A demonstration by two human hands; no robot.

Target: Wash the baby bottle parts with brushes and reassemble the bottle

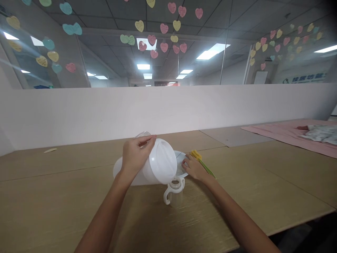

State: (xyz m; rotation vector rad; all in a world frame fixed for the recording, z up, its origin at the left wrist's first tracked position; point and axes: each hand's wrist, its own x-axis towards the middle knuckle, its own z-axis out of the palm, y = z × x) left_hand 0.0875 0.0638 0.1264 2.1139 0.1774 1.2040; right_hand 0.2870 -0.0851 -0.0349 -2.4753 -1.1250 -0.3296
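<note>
My left hand [137, 153] is closed on a white pitcher with a round lid [163, 161], tilted over so the lid end points right. Part of a clear piece shows behind the fingers. Partly hidden by the pitcher is a white bowl [179, 155]. At its right rim my right hand [195, 168] has its fingers curled over the edge. Something clear lies inside the bowl, too covered to make out. In front of both stands a clear feeding bottle [176, 196] with a white two-handled ring, its top uncovered. The pitcher's lower edge hangs just above it.
A brush with a yellow sponge head [196, 154] and green handle [207, 169] lies right of the bowl. A pink cloth [279, 135] with patterned fabric [322, 133] covers the far right. A small flat piece [50, 150] rests at left. The white wall [105, 116] bounds the wooden table.
</note>
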